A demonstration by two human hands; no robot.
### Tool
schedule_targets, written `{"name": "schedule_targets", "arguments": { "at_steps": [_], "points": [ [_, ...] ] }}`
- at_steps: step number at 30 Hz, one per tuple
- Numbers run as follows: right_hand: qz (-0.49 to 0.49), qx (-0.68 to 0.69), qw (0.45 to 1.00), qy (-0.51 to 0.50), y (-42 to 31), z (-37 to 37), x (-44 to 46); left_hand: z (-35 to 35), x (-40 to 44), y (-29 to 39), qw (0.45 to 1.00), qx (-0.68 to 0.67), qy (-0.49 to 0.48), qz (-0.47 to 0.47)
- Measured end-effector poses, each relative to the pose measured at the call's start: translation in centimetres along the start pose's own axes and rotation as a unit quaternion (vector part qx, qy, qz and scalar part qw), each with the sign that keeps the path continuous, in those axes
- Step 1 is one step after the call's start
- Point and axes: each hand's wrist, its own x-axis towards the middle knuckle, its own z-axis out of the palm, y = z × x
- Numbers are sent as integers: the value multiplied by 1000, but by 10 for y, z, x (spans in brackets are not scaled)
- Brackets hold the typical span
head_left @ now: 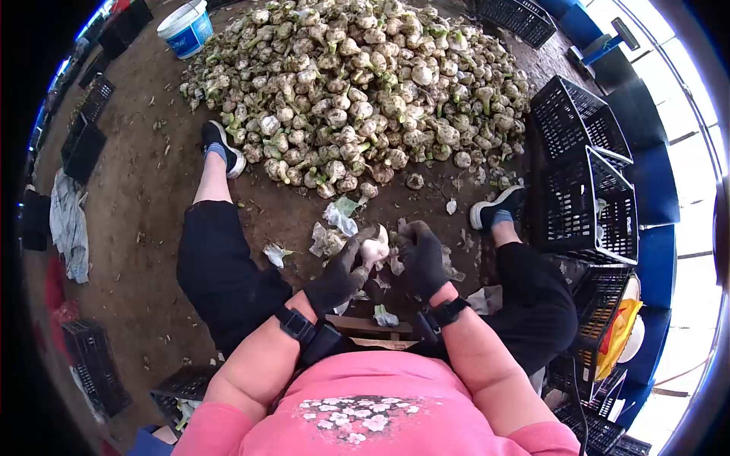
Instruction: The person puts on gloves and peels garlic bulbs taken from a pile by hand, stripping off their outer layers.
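Observation:
Between my knees, my left hand [341,275] in a dark glove grips a peeled, white and pinkish garlic bulb [375,249]. Just right of the bulb is my right hand [423,262], also gloved, its fingers curled. What those fingers hold, if anything, is hidden. Loose papery skins [328,240] lie on the ground below and around both hands. Beyond them rises a large heap of garlic bulbs [357,99], soiled and with short cut stems.
Black plastic crates [589,201] stand along the right side, with a yellow bag [620,338] on one. A white and blue bucket [186,34] is at the heap's back left. More crates [84,148] and a pale crumpled sack [70,228] lie on the left.

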Motion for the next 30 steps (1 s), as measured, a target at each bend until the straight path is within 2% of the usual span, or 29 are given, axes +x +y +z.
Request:
{"name": "schedule_targets", "arguments": {
  "at_steps": [1,2,3,5,6,7,9,10,11,13,15,16,17,18,19,20,21,22,23,24,25,26,27,29,30],
  "points": [
    [-6,-50,996,70,-1,-3,6,2,1,8,998,-27,-11,49],
    [127,196,972,12,-2,-13,5,-1,-3,16,995,-67,-54,-57],
    [129,198,972,13,-16,-17,1,0,1,7,995,-66,-55,-60],
    [150,302,932,-135,-37,-20,-9,7,6,-19,989,115,42,82],
    [63,149,977,-140,-44,-13,-17,6,1,-9,992,120,42,5],
    [64,150,977,-140,-44,-12,-15,4,2,-12,992,121,40,3],
    [23,82,984,-157,-42,-13,-7,-1,7,-23,998,58,29,3],
    [-54,-6,995,-82,-21,-12,7,-1,17,-2,985,148,35,76],
    [-54,-3,995,-78,0,-14,18,-3,10,22,997,-28,-33,-71],
    [2,-58,996,69,22,-20,35,0,6,24,978,-164,-105,-69],
    [10,-37,997,61,37,-25,41,5,6,23,969,-202,-101,-101],
    [92,175,980,19,17,-33,31,8,7,22,957,-241,-96,-130],
    [168,376,911,-24,-2,-40,24,8,10,18,957,-242,-94,-129],
    [156,299,939,-70,-11,-45,16,9,13,10,966,-223,-51,-119],
    [158,299,939,-72,-25,-47,6,11,15,6,973,-204,-9,-110],
    [89,163,975,-120,-41,-46,-3,15,21,9,987,-121,-2,-110],
    [17,23,986,-163,-49,-41,-9,15,22,4,987,-120,-3,-110],
    [-73,20,992,-105,-32,-27,-8,16,23,-1,996,-54,1,-71],
    [-72,22,992,-104,-27,-28,-8,16,22,-6,999,12,6,-32],
    [-128,-40,989,-61,-28,-32,-5,18,21,-4,999,14,5,-33],
    [-184,-102,977,-19,-29,-34,-2,20,20,-1,1000,19,-9,6],
    [-198,-97,975,-29,-27,-34,1,22,20,2,998,25,-22,45],
    [-199,-95,975,-28,-25,-35,4,23,19,12,998,27,-21,45],
    [-60,-43,997,10,-21,-36,4,26,16,34,973,-162,14,-166],
    [-61,-42,997,11,-18,-35,3,24,21,27,980,-132,20,-147]
  ]
}}
